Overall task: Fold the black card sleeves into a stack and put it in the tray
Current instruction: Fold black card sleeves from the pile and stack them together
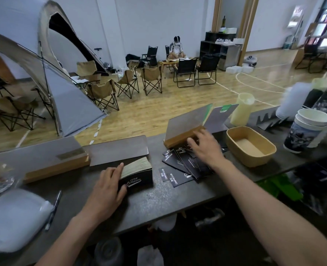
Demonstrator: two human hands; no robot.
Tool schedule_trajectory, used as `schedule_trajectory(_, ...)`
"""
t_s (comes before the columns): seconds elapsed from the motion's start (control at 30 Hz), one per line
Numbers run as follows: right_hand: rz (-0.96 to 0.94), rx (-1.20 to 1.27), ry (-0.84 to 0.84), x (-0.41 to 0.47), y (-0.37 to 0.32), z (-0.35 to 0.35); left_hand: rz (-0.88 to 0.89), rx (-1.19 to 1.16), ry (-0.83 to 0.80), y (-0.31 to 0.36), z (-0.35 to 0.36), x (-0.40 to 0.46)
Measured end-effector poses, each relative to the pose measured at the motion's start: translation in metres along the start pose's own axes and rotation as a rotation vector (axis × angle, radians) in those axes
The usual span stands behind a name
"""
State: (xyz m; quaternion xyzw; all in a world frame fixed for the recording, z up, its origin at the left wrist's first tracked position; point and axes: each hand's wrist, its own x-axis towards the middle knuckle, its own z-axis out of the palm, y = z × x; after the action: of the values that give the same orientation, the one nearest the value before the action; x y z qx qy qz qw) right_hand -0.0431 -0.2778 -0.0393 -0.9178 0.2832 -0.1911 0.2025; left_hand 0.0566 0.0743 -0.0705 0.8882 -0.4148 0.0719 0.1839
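A thick stack of folded black card sleeves (137, 174) stands on the dark counter, white lettering on its front face. My left hand (108, 183) grips the stack's left end, fingers on top and thumb at the front. Several loose black sleeves (180, 166) lie fanned out to the right of the stack. My right hand (204, 147) rests on the far part of that pile with its fingers spread flat. The tan tray (235, 134) sits further right and holds nothing.
A wooden sign stand (181, 138) stands just behind my right hand. Another stand (57, 166) and a dark board (118, 148) lie behind the stack. Stacked paper cups (304, 131) and a pale bottle (241, 110) stand at the right. A pen (53, 210) lies at the left.
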Motion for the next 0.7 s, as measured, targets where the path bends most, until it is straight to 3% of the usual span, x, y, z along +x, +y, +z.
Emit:
schedule_trajectory(0.13, 0.126, -0.273, -0.286, 0.003, 0.037, 0.021, -0.003, 0.023, 0.004, -0.004, -0.001, -0.001)
schedule_trajectory(0.4, -0.104, -0.314, -0.178, -0.08, -0.055, 0.068, 0.019, -0.038, -0.017, -0.019, -0.009, -0.004)
schedule_trajectory(0.6, -0.06, 0.027, -0.247, -0.047, -0.036, 0.016, 0.007, -0.037, -0.003, -0.018, -0.011, -0.009)
schedule_trajectory(0.7, -0.059, 0.103, -0.445, -0.032, -0.016, -0.007, -0.004, -0.024, -0.006, -0.019, -0.01, -0.008)
